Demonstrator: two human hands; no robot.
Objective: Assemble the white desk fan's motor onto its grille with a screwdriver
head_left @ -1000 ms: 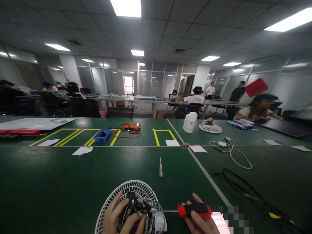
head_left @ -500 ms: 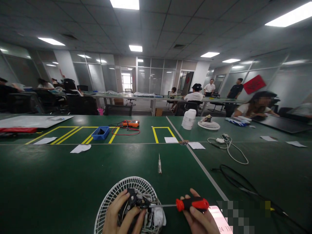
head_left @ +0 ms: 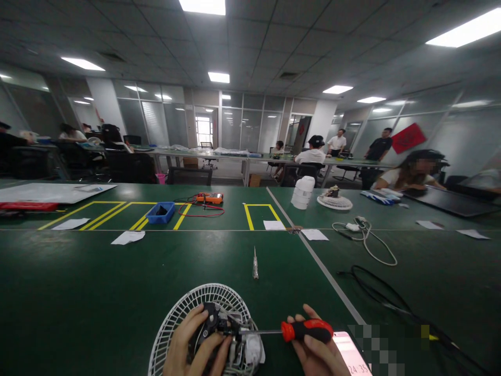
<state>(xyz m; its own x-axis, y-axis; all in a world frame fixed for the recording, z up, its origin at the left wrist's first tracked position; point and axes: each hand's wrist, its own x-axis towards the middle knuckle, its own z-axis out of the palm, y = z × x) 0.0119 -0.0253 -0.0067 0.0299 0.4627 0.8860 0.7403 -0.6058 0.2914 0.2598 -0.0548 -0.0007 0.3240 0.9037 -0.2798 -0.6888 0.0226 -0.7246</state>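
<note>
A white fan grille [head_left: 168,324] lies low in the view, with a black motor housing [head_left: 211,318] and bundled wires on top of it. My left hand [head_left: 191,344] is closed around the black housing, fingers curled over its near side. In my right hand [head_left: 313,344] is a screwdriver [head_left: 309,331] with a red and black handle, held level. Its shaft points left and the tip meets the black part beside my left fingers; the exact contact point is hidden. A phone [head_left: 350,355] with a lit screen lies just right of my right hand.
A clear-handled small screwdriver [head_left: 255,266] lies beyond the fan. Farther back are a blue tray [head_left: 160,213], an orange multimeter [head_left: 210,198], a white cylinder [head_left: 302,193] and another fan grille [head_left: 335,202]. A black cable [head_left: 376,292] and a white cable [head_left: 368,240] lie right.
Both hands keep almost the same pose, with the screwdriver still against the black part. The whole view has shifted only slightly.
</note>
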